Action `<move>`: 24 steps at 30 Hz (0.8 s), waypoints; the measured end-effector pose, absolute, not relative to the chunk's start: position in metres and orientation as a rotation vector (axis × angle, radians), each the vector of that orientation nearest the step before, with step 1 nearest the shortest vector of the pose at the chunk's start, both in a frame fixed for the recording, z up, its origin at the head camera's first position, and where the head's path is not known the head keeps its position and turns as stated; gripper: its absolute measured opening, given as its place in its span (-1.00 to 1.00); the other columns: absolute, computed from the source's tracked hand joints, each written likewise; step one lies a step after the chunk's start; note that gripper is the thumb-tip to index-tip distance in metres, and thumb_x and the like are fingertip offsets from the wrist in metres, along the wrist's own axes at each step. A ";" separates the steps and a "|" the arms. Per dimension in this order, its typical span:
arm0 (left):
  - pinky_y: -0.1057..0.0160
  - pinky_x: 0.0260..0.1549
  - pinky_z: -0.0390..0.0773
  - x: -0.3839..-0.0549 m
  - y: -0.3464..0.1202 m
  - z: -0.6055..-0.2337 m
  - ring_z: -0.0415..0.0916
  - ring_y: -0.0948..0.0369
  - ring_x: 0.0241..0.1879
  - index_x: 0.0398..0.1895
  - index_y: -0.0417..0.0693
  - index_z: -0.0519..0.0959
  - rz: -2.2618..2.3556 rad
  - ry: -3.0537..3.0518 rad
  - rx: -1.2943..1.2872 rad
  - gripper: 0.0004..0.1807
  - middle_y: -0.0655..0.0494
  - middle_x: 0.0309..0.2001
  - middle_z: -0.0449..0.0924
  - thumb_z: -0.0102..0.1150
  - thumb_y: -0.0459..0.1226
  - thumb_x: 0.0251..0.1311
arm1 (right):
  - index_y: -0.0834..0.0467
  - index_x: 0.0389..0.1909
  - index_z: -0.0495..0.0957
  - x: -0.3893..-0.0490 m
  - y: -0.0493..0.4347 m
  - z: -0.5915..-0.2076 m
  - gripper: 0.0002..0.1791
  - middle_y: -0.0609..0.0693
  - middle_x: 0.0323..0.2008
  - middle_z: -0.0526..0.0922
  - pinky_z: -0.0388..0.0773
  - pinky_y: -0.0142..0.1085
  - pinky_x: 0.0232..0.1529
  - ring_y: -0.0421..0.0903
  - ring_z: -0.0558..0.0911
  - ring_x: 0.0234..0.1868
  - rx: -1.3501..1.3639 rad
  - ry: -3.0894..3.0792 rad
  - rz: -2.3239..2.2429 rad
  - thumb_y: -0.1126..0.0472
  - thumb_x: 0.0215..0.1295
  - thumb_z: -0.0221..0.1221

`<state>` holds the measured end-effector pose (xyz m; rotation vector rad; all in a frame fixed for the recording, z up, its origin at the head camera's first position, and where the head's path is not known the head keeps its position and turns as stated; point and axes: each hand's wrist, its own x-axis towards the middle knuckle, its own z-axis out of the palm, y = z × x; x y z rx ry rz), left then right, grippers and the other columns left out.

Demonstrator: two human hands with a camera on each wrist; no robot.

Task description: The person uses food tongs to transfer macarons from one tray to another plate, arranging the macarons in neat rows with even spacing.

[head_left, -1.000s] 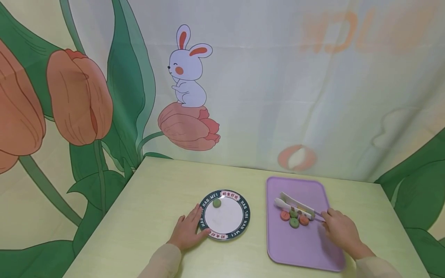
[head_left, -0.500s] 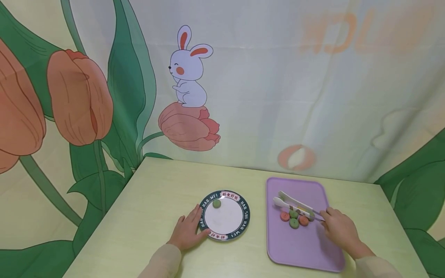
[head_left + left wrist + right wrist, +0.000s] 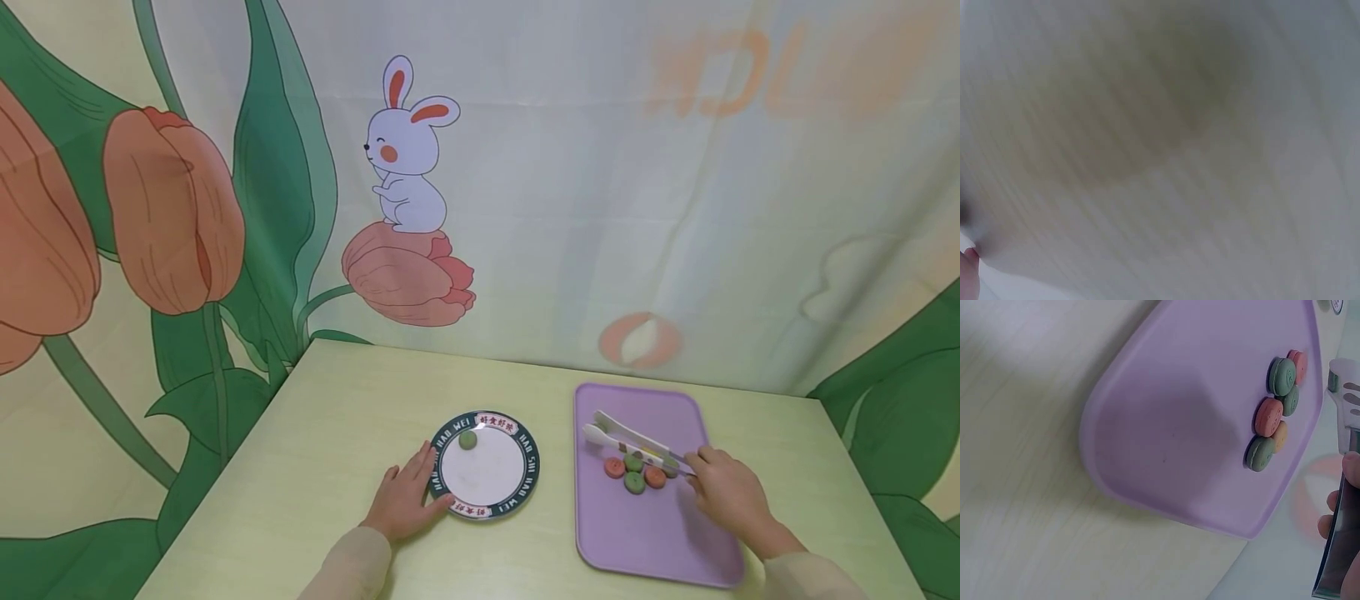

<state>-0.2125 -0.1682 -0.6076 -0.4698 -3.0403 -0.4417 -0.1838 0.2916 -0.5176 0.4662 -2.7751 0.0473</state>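
Note:
My right hand (image 3: 727, 492) grips the handle of white-headed tongs (image 3: 633, 437) with dark metallic arms, above the purple tray (image 3: 645, 542). The tong heads point left and stand apart; I cannot tell whether anything is between them. Beneath the tongs lie several macarons (image 3: 1269, 417), pink, green and yellow, clustered on the tray. My left hand (image 3: 405, 496) rests against the left rim of a round plate (image 3: 483, 479) with a dark lettered border, fingers extended. A single green macaron (image 3: 468, 439) sits on the plate's upper left.
The pale wooden table (image 3: 360, 392) carries the plate at the middle and the tray to its right. A printed curtain (image 3: 540, 208) with a rabbit and tulips hangs along the far edge. The left wrist view is mostly blurred.
My right hand and the tongs have shifted slightly left and away from me over the tray. The left hand, the plate and the macarons stay where they were.

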 end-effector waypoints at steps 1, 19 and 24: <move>-0.09 0.19 0.10 -0.213 -0.168 -0.608 0.05 0.11 0.32 0.34 -0.07 0.03 -0.442 -3.040 -0.470 -0.07 0.07 0.38 -0.05 -0.23 0.33 0.02 | 0.23 -0.34 0.54 -0.183 0.291 -0.517 -0.74 -0.10 -0.58 0.33 0.20 -0.40 -0.65 -0.18 0.32 -0.58 0.471 -2.770 0.048 0.26 -0.12 0.29; -0.08 0.20 0.09 -0.215 -0.169 -0.611 0.04 0.11 0.32 0.35 -0.06 0.02 -0.443 -3.041 -0.473 -0.06 0.08 0.38 -0.07 -0.26 0.35 0.02 | 0.19 -0.39 0.55 -0.189 0.278 -0.519 -0.72 -0.16 -0.61 0.30 0.15 -0.45 -0.67 -0.26 0.21 -0.63 0.584 -2.624 0.109 0.30 -0.25 0.31; -0.08 0.19 0.11 -0.215 -0.169 -0.614 0.06 0.12 0.32 0.34 -0.06 0.02 -0.431 -3.032 -0.473 -0.05 0.08 0.38 -0.06 -0.27 0.36 0.01 | 0.20 -0.36 0.57 -0.190 0.272 -0.518 -0.70 -0.16 -0.61 0.30 0.17 -0.45 -0.66 -0.25 0.20 -0.62 0.589 -2.626 0.110 0.31 -0.26 0.31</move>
